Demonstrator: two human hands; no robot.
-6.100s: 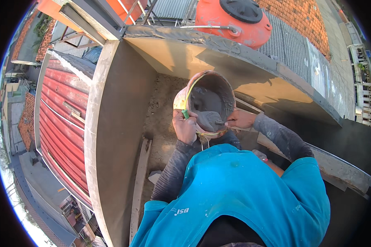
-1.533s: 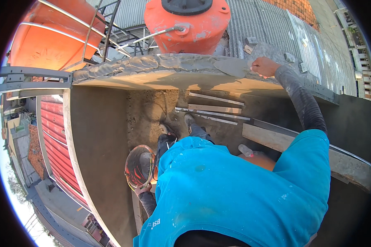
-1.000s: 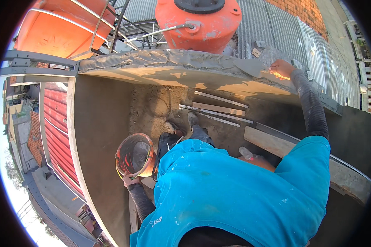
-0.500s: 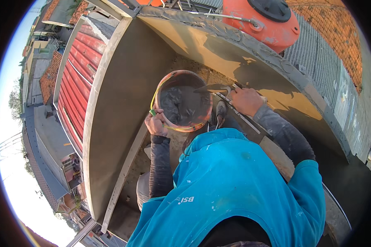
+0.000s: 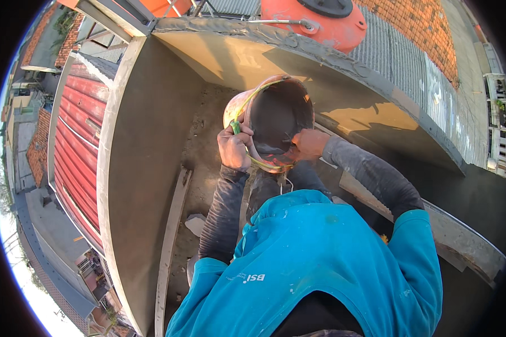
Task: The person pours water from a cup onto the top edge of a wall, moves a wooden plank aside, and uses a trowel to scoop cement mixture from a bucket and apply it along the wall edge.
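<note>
An orange bucket [image 5: 232, 106] is tilted, its mouth toward me, with dark grey wet mortar [image 5: 276, 121] inside. My left hand [image 5: 234, 147] is closed around the green grip [image 5: 235, 128] of its yellow handle, at the bucket's left side. At the right of the mouth, my right hand [image 5: 311, 144] reaches over the rim with its fingers closed. It held a trowel a moment ago; the blade is now hard to make out against the dark inside. My shoes and legs are just below the bucket.
Low plastered walls [image 5: 146, 140] enclose the narrow space on the left and far side. A long wooden board [image 5: 174, 236] lies by the left wall; another plank [image 5: 455, 241] lies at the right. Beyond the far wall stand an orange tank [image 5: 320, 25] and corrugated roofing [image 5: 410, 78].
The bucket has been raised and tipped toward me by the left hand on its handle. My right hand has moved left, from beside the bucket to inside its rim, taking the trowel along.
</note>
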